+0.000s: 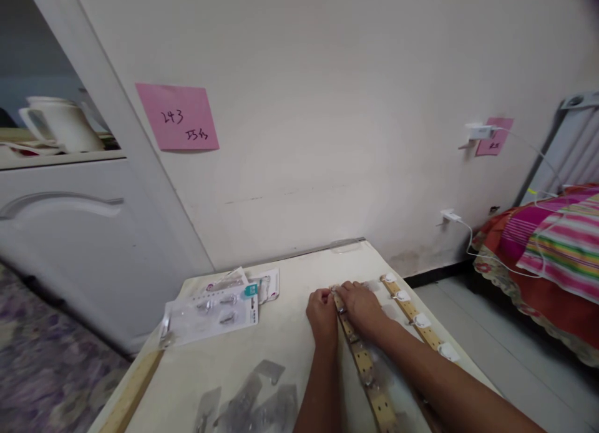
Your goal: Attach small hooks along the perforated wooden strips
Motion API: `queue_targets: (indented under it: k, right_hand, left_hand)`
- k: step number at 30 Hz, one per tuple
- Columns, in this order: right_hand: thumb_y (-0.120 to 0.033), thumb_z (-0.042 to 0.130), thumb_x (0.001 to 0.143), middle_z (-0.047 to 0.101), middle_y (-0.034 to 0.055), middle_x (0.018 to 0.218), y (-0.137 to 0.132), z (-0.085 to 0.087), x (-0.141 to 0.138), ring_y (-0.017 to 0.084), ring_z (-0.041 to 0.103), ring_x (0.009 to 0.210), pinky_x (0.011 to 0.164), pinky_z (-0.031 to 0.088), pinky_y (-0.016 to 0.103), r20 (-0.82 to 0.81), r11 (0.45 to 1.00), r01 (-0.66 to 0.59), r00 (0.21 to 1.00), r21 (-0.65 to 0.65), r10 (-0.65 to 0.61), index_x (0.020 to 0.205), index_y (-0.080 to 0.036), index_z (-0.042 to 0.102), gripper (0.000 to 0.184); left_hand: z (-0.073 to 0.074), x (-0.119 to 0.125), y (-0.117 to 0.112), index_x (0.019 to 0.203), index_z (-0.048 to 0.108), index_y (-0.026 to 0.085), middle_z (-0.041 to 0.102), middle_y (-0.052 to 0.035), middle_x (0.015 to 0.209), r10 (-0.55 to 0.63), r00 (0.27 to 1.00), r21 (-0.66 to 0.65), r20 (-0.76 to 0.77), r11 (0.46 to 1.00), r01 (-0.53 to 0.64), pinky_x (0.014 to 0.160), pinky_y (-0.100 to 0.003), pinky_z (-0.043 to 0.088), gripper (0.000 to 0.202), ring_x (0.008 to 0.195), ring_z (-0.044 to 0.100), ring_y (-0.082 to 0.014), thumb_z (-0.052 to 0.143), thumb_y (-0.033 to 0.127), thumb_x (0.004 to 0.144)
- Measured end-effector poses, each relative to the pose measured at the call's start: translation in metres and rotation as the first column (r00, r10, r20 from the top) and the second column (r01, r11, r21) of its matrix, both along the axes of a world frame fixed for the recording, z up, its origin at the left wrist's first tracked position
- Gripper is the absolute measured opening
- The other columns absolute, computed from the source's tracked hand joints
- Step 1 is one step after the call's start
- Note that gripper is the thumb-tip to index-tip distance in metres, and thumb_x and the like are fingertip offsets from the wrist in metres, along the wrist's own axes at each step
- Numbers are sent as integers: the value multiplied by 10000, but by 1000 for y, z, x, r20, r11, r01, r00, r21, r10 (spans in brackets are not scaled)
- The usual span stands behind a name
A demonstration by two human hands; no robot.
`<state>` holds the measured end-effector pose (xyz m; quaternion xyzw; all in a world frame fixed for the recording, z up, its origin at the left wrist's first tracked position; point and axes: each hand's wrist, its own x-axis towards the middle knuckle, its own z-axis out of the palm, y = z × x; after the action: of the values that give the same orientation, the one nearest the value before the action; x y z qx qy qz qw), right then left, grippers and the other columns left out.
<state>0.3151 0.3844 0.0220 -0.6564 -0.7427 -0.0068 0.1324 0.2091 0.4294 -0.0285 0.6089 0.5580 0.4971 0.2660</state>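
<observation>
My left hand (322, 314) is closed in a pinch at the far end of a tan strip with holes (361, 360), on its left side. My right hand (361, 307) bends over the same end from the right, fingers pressed together and almost meeting the left ones. Whatever small piece sits between the fingertips is too small and covered to make out. Small shiny metal fittings are spaced along this strip, which runs toward me between my forearms. To the right lies a second tan strip (410, 311) bearing several white hooks (422, 321).
Blister packs with hooks (228, 308) lie at the table's left back. Loose clear plastic pieces (248, 403) are spread near the front. Behind the white table (281, 324) rises a wall with a pink note (178, 118). A bed (556, 246) stands right, a cabinet (84, 233) left.
</observation>
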Motion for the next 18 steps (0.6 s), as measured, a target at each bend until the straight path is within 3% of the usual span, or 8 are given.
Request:
queue_targets:
  k: [6, 11, 15, 18]
  right_hand:
    - [-148, 383, 871, 605, 81, 1008, -4, 3, 6, 182, 524, 946, 840, 361, 278, -46, 1000, 10, 999, -28, -11, 1053, -187, 578, 270]
    - [-125, 344, 872, 598, 83, 1028, -31, 34, 17, 184, 519, 997, 859, 375, 275, -81, 999, 26, 996, 35, -24, 1097, -190, 571, 326]
    - [-195, 329, 879, 605, 78, 1061, -98, 56, 34, 211, 547, 991, 837, 426, 323, -169, 999, -8, 985, 47, 15, 1213, -249, 521, 390]
    - [-314, 399, 860, 618, 47, 1056, -177, 49, 46, 243, 563, 994, 786, 476, 371, -276, 998, -24, 961, -54, 9, 1199, -420, 519, 375]
  left_hand:
    - [1, -1, -1, 719, 612, 202, 634, -9, 709, 13, 1000, 2, 11, 1000, -13, 673, -275, 453, 110, 684, 595, -164, 524, 269, 720]
    - [4, -3, -4, 770, 573, 214, 622, 0, 732, 65, 998, 16, 14, 998, -65, 679, -266, 432, 162, 720, 585, -159, 426, 156, 733]
    - [5, -6, -6, 749, 522, 223, 596, 1, 752, 95, 995, 34, 12, 995, -95, 719, -271, 411, 168, 768, 561, -160, 380, 134, 761]
    - [5, -8, -4, 676, 485, 225, 564, 16, 683, 72, 997, 19, -7, 997, -72, 683, -263, 391, 157, 702, 537, -154, 385, 133, 755]
